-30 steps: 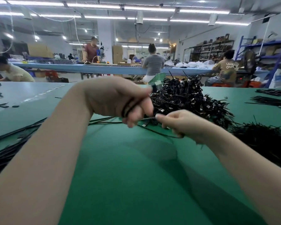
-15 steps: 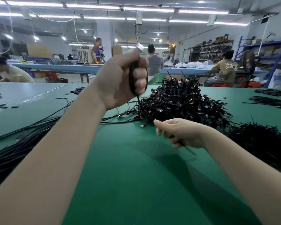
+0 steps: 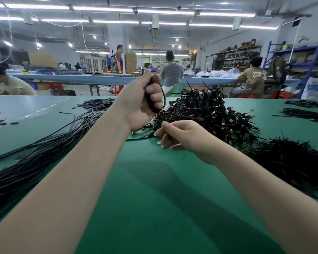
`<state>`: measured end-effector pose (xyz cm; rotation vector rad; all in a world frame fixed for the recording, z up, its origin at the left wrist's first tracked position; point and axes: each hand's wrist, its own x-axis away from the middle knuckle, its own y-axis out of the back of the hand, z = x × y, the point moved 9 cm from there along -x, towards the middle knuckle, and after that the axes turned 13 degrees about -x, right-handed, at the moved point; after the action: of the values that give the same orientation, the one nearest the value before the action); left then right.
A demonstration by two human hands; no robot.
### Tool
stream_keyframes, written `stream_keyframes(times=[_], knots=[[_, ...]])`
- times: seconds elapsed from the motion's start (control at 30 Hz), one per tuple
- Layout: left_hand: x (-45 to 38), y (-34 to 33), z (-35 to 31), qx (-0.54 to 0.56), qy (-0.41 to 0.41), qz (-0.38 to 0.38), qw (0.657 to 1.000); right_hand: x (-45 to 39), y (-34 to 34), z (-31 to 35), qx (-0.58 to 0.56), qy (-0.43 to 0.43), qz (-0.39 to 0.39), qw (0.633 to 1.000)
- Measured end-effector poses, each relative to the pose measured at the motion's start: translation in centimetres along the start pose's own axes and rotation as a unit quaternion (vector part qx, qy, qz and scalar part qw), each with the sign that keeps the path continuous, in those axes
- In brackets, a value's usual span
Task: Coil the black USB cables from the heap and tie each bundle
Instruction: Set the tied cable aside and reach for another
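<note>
our left hand (image 3: 142, 102) raised over tabletop (image 3: 154, 198), fingers curled round coil (image 3: 151, 99) | our right hand (image 3: 182, 137) below, pinching cable (image 3: 171, 139) | heap (image 3: 206, 114) just behind both hands

I count two hands of mine: my left hand (image 3: 145, 99) has one coiled cable (image 3: 151, 99) in its grip, my right hand (image 3: 184, 136) pinches one thin black strand. One green surface (image 3: 154, 198) lies under them. On it I see one big heap of tied bundles (image 3: 206, 110) (far too tangled to number), one long sheaf of straight cables (image 3: 35, 158) at my left, one dark pile of ties (image 3: 292, 162) at my right. Four other people work behind, and one silver plug (image 3: 158, 143) shows by my fingers.
</note>
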<state>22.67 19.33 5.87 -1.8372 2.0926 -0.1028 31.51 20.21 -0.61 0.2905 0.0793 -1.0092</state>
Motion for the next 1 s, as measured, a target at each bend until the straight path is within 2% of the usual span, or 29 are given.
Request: stream_keyframes(times=[0.1,0.23,0.27,0.33,0.5,0.63,0.73,0.8,0.87,0.93,1.0], knots=[[0.0,-0.1,0.3,-0.013,0.015,0.018,1.0,-0.4,2.3,-1.1,-0.017,-0.031,-0.071,0.997],[-0.1,-1.1,2.8,-0.028,0.068,0.06,0.996,-0.7,1.7,-0.1,-0.241,-0.045,-0.059,0.968],[-0.1,-1.3,3.5,-0.017,0.083,0.064,0.994,-0.6,1.7,0.1,-0.258,-0.04,-0.066,0.963],[-0.1,-1.0,4.4,-0.017,0.113,0.055,0.992,-0.5,1.9,-0.2,-0.247,-0.033,-0.084,0.965],[-0.1,1.6,4.6,-0.193,0.149,-0.027,0.969,-0.6,2.2,-1.3,-0.219,-0.027,-0.103,0.97],[-0.1,1.0,5.1,-0.161,0.143,-0.023,0.976,-0.8,1.7,-1.0,-0.16,-0.02,-0.095,0.982],[-0.3,0.7,5.3,-0.146,0.133,-0.031,0.98,-0.6,0.7,-0.8,-0.16,-0.028,-0.049,0.986],[-0.4,0.8,5.6,-0.132,0.13,-0.037,0.982,-0.5,0.3,-0.4,-0.085,-0.01,-0.028,0.996],[-0.8,1.1,6.1,-0.156,0.128,-0.044,0.978,-0.7,0.6,0.2,0.069,0.035,-0.043,0.996],[-0.9,1.4,6.8,-0.189,0.137,-0.058,0.971,-0.9,0.8,0.5,0.246,0.069,-0.075,0.964],[-1.1,1.6,7.8,-0.21,0.142,-0.071,0.965,-1.0,1.4,-0.3,0.38,0.073,-0.122,0.914]])
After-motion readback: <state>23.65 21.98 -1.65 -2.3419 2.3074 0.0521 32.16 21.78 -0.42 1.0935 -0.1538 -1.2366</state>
